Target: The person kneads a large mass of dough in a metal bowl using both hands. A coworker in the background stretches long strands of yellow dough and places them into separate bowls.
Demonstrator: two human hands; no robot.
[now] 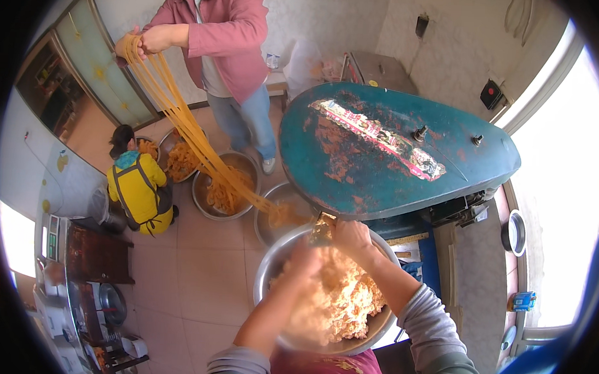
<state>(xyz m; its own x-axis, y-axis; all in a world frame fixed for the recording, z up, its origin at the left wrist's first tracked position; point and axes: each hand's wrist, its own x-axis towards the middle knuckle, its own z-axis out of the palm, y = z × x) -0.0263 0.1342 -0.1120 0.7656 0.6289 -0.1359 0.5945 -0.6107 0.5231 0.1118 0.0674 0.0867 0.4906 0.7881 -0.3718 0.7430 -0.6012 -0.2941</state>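
Note:
Before me a large metal basin [265, 284] holds a crumbly orange-tan dough mass [345, 297]. My left hand [304, 259] is over the dough at the basin's far left side, blurred; its fingers cannot be made out. My right hand [349, 235] is at the basin's far edge, against a small metal part [322, 230] below a green machine housing [395, 151]; whether it grips that part is unclear. Long orange noodle-like strands [197, 144] run from near the machine's outlet up to the hands of a person in a pink jacket [240, 46].
Beyond my basin stand another metal basin [261, 223] and a basin of orange strands [195, 195]. A person in yellow [143, 191] crouches beside more basins at the left. A cluttered shelf [99, 254] lines the left wall; a sill [475, 262] runs along the right.

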